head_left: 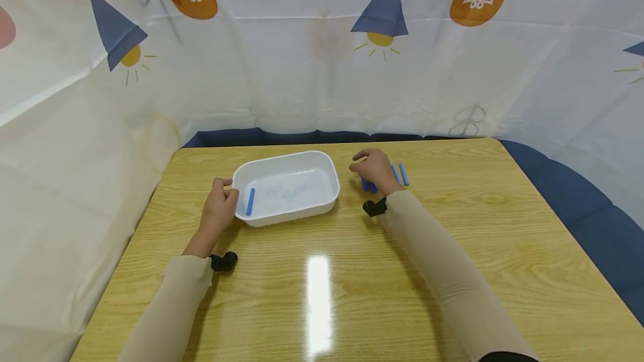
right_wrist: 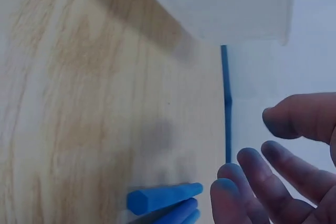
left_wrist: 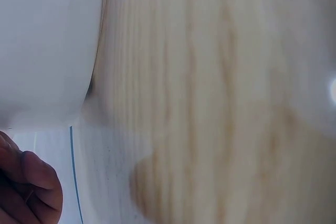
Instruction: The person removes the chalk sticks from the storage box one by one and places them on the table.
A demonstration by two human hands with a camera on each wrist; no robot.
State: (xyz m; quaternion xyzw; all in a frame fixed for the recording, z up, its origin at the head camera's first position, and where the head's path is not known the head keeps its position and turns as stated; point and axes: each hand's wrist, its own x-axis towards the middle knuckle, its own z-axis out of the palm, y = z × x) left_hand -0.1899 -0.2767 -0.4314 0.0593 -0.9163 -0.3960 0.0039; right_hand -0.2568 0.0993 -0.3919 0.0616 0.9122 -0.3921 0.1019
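A white rectangular tray (head_left: 287,218) stands on the table with one blue chalk stick (head_left: 250,201) lying inside near its left end. At the tray's left rim, my left hand (head_left: 216,208) pinches the edge between thumb and fingers. My right hand (head_left: 374,169) hovers right of the tray, thumb and fingers apart and holding nothing. In the right wrist view its fingertips (right_wrist: 227,186) look tinted blue. Several more blue chalk sticks (head_left: 404,174) lie beside and partly behind that hand; the right wrist view shows some close together (right_wrist: 163,198).
Bluish smudges mark the tray floor. The wooden table (head_left: 271,295) reaches a far edge close behind the tray, with dark blue padding (head_left: 287,137) and a printed white curtain (head_left: 282,82) beyond. A black wrist camera (head_left: 374,207) sits on each wrist.
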